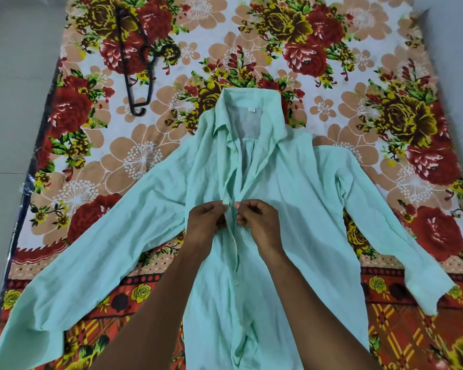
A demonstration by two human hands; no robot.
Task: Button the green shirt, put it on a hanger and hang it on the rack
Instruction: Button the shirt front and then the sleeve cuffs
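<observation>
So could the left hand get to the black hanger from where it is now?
Probably yes. The hanger lies uncovered on the bedsheet, up and left of the shirt, nothing between. But the left hand is pinching the shirt's placket and must let go first.

No text, brand, number or sign could be read anywhere in the view. The only label was a small white tag [252, 110] sewn inside the back of the collar of the green shirt [292, 188]; a faint dark mark sat on it, too small and blurred to make out as a letter or a size. The floral bedsheet [358, 76] under the shirt carried flower patterns only, with no lettering on it.
</observation>
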